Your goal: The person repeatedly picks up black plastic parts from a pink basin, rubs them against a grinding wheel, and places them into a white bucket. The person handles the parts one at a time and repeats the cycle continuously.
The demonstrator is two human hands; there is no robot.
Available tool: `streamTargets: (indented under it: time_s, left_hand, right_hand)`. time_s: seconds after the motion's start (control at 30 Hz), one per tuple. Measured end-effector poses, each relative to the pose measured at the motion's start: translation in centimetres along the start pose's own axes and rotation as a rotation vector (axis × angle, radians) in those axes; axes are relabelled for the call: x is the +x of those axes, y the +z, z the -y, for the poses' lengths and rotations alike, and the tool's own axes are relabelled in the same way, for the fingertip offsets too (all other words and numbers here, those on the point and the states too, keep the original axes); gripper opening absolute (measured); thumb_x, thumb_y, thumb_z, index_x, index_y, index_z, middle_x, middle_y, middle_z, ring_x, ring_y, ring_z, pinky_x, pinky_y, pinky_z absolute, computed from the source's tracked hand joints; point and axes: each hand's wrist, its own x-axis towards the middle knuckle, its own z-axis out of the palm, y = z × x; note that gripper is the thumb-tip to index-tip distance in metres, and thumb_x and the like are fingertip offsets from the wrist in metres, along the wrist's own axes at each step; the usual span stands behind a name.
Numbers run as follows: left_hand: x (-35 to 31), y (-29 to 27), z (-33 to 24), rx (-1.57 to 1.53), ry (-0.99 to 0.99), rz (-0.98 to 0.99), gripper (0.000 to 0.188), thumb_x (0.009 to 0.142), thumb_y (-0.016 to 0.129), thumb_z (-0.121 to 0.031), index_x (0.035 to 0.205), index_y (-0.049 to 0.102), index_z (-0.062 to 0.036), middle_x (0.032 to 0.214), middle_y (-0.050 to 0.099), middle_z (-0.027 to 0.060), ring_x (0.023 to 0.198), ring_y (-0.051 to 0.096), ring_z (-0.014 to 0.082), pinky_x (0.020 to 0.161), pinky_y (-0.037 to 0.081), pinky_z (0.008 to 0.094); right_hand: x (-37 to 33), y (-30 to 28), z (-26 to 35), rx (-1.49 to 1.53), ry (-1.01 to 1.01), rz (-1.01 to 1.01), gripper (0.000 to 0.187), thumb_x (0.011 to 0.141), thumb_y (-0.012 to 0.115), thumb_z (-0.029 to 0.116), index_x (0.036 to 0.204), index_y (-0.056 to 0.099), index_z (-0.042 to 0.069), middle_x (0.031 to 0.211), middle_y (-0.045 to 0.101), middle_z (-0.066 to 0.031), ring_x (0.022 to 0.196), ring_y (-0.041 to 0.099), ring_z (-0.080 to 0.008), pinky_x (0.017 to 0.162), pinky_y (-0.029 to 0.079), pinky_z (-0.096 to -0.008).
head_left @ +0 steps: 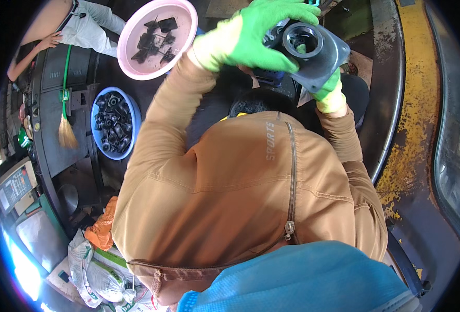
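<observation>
left hand [261,34]: green glove, closed over the top and near side of a grey metal flange part [313,52], steadying it.
right hand [330,93]: green glove, gripped under the plate's lower edge, bearing the weight.
part: held raised before the chest, round bore tilted to the face so the inside can be seen.
pink basin [186,23]: few dark small parts, near left arm.
blue basin [132,112]: filled with black parts, on dark bench.
room: grimy workshop, worn yellow-painted floor [412,145], sacks [92,273] lower left, another person [79,23] upper left.

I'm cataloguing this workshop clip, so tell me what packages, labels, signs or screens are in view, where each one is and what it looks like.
White printed sacks: lower left on the floor, crumpled, white with green print.
Orange bag: just above the sacks, crumpled.
Panel with a display: far left edge, rectangular, pale frame, dark face with red and light marks.
</observation>
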Motion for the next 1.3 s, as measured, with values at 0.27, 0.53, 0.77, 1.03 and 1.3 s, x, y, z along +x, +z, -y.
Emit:
streamTargets:
  time_s: [0.27,0.53,0.77,1.03,1.3]
  left_hand:
    - [-2.6,5.2,-0.4,-0.260,-0.192,-0.383,0.050,0.061,0.092,-0.021,0.101,0.065,-0.0055,0.115,0.067,0.0145,0.100,0.066,0.0246,0.087,0.054,0.0362]
    - [-2.3,1.6,-1.8,-0.183,-0.196,-0.155,0.044,0.068,0.083,-0.017,0.106,0.063,-0.0064,0.116,0.065,0.0143,0.106,0.064,0.0257,0.093,0.050,0.0383]
    - [-3.1,-0.6,-0.6,-0.534,-0.385,0.273,0.048,0.062,0.082,-0.020,0.105,0.066,-0.0044,0.121,0.065,0.0128,0.113,0.060,0.0240,0.099,0.045,0.0410]
    - [-2.9,-1.3,1.8,-0.297,-0.593,0.039,0.078,0.067,0.082,-0.026,0.135,0.050,-0.0044,0.132,0.056,0.0106,0.124,0.049,0.0202,0.106,0.039,0.0369]
    - [-2.7,4.6,3.6,-0.358,-0.638,-0.385,0.063,0.072,0.084,-0.019,0.126,0.057,-0.0023,0.118,0.063,0.0086,0.107,0.059,0.0168,0.096,0.047,0.0323]
  right_hand:
    - [-1.8,2.0,-1.0,0.111,0.036,-0.242,0.048,0.093,0.060,0.026,0.135,0.046,0.008,0.127,0.057,-0.0085,0.116,0.056,-0.0205,0.095,0.047,-0.0328]
    - [0.1,0.1,-0.3,0.062,0.287,0.097,0.063,0.080,0.075,0.020,0.136,0.047,0.012,0.133,0.053,-0.0072,0.125,0.051,-0.0216,0.104,0.042,-0.0361]
    - [1.1,0.3,1.1,0.186,0.464,0.409,0.062,0.079,0.076,0.013,0.133,0.047,0.006,0.129,0.054,-0.0057,0.117,0.054,-0.0188,0.099,0.045,-0.0336]
    - [2.8,-0.7,-4.5,0.309,0.309,0.194,0.048,0.088,0.067,0.016,0.132,0.050,0.006,0.125,0.058,-0.0075,0.114,0.057,-0.0196,0.095,0.049,-0.0335]
    - [1.9,-0.2,-8.6,-0.004,0.038,-0.026,0.073,0.077,0.077,0.020,0.139,0.042,0.005,0.129,0.057,-0.0113,0.120,0.056,-0.0258,0.100,0.045,-0.0382]
